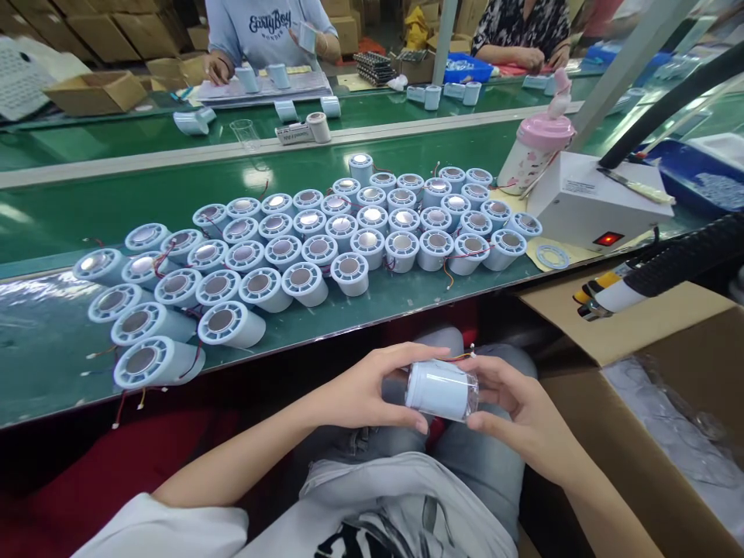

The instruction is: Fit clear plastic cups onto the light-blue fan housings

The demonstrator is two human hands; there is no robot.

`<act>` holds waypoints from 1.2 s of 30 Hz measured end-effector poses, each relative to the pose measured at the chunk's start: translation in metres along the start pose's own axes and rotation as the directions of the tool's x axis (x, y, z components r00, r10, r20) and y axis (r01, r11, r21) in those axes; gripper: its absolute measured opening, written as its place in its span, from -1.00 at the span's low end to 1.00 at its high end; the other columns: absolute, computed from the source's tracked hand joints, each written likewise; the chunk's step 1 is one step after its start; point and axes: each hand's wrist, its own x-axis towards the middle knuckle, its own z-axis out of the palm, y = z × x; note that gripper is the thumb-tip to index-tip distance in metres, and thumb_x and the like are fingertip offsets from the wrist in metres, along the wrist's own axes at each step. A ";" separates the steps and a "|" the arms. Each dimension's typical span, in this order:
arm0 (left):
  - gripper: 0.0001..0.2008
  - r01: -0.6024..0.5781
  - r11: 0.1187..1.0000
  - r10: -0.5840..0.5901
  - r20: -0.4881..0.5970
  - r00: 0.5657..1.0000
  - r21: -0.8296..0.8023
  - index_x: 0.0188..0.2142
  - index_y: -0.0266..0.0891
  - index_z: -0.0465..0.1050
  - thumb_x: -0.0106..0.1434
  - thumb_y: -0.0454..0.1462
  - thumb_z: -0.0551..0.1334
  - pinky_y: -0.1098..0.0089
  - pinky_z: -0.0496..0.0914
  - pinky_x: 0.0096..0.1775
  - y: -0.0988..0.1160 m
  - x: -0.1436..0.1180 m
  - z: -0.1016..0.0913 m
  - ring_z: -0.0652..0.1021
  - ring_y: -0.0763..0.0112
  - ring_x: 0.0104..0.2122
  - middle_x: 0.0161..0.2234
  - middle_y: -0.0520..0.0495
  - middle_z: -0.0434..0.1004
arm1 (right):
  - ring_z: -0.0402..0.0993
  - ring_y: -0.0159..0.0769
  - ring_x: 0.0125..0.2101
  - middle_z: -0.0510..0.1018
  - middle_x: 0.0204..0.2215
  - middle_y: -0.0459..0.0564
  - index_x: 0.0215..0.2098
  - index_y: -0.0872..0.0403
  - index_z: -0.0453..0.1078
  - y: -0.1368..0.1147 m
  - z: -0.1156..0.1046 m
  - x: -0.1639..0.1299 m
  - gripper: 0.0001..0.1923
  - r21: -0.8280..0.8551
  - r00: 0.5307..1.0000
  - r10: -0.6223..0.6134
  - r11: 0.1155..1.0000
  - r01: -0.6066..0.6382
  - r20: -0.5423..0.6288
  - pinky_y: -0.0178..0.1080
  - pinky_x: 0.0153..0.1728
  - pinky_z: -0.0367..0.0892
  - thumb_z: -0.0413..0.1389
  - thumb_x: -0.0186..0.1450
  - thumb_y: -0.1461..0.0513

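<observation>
Above my lap I hold a light blue plastic cylinder (439, 390) lying sideways, with a clear sleeve around it. My left hand (380, 387) grips its left end, thumb below and fingers above. At the other end, my right hand (511, 403) has its fingers and thumb around the clear rim. Thin coloured wires with a small connector stick up by my right fingertips. In front of me on the green bench stand many similar blue cylinders (260, 287), each with a round metallic disc on top and thin wires trailing.
At the right are a white box with a red lit switch (608, 239), a pink-lidded cup (538, 147) and a cardboard box (639, 372) holding clear plastic. A black hose (686, 256) hangs over that box. Across the green bench (52, 310), two people handle parts. A clear cup (245, 135) lies midway.
</observation>
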 end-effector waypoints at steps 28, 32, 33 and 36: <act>-0.39 0.233 0.833 -0.202 0.117 0.972 -0.501 -0.04 -0.35 0.52 -0.11 -0.21 0.53 0.10 0.26 0.15 -0.043 0.203 0.061 0.54 0.12 -0.02 -0.11 -0.24 0.61 | 0.58 -0.19 -0.23 0.57 -0.13 0.03 -0.01 0.04 0.29 0.071 -0.044 0.007 -0.52 0.450 0.630 0.136 0.812 0.371 -0.765 -0.09 -0.12 0.45 0.15 0.26 -0.08; -0.38 0.226 0.840 -0.206 0.095 0.974 -0.494 -0.06 -0.37 0.53 -0.12 -0.15 0.52 0.14 0.30 0.11 -0.046 0.218 0.057 0.58 0.17 -0.10 -0.12 -0.25 0.61 | 0.58 -0.19 -0.24 0.59 -0.16 0.03 -0.07 0.04 0.32 0.074 -0.056 0.020 -0.53 0.449 0.631 0.116 0.799 0.399 -0.767 -0.06 -0.10 0.46 0.17 0.24 -0.09; -0.38 0.223 0.842 -0.206 0.090 0.974 -0.491 -0.07 -0.37 0.54 -0.12 -0.14 0.53 0.15 0.31 0.10 -0.046 0.220 0.056 0.58 0.18 -0.11 -0.11 -0.26 0.60 | 0.58 -0.19 -0.24 0.60 -0.17 0.02 -0.08 0.04 0.33 0.075 -0.058 0.024 -0.53 0.450 0.634 0.112 0.798 0.402 -0.765 -0.06 -0.09 0.46 0.17 0.23 -0.09; -0.38 0.221 0.850 -0.197 0.100 0.975 -0.479 -0.06 -0.36 0.53 -0.12 -0.14 0.52 0.17 0.34 0.07 -0.043 0.222 0.051 0.57 0.19 -0.10 -0.06 -0.28 0.57 | 0.59 -0.19 -0.25 0.59 -0.18 0.03 -0.06 0.05 0.32 0.077 -0.061 0.032 -0.50 0.442 0.642 0.096 0.801 0.403 -0.760 -0.06 -0.10 0.47 0.16 0.23 -0.11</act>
